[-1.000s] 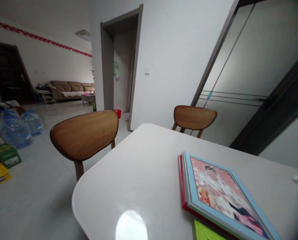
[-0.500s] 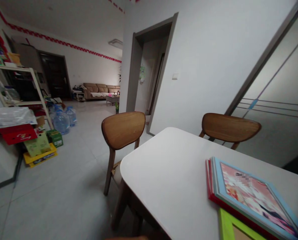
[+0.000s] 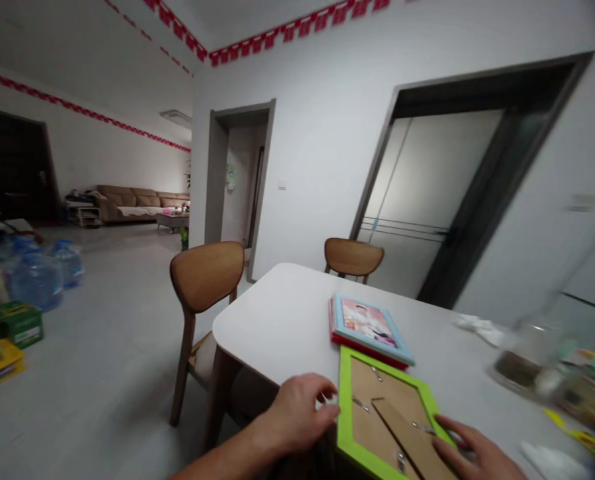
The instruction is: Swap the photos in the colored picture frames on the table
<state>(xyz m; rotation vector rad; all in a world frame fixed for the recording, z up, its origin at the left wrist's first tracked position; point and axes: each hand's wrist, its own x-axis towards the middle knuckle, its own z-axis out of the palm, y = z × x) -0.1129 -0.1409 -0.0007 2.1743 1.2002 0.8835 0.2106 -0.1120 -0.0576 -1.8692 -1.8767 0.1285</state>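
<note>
A green picture frame (image 3: 346, 400) lies back side up on the white table near its front edge, its brown backing, metal clips and stand strip showing. My left hand (image 3: 304, 410) is at the frame's left edge, fingers curled with a gap between thumb and forefinger and nothing seen in it. On the right side, my right hand (image 3: 470, 447) rests with fingers spread over the frame's right border and backing. Just beyond the green frame is a stack of frames (image 3: 370, 328), topped by a light blue one with a picture.
Glass jars (image 3: 520, 357), crumpled white tissue (image 3: 480, 328) and yellow scissors (image 3: 580, 437) are on the right of the table (image 3: 272, 320). Wooden chairs stand at the left (image 3: 207, 277) and far side (image 3: 353, 257). Water bottles (image 3: 34, 280) sit on the floor.
The view has turned right, bringing the jars and more of the green frame into sight. Both my hands have come into view at the frame's sides.
</note>
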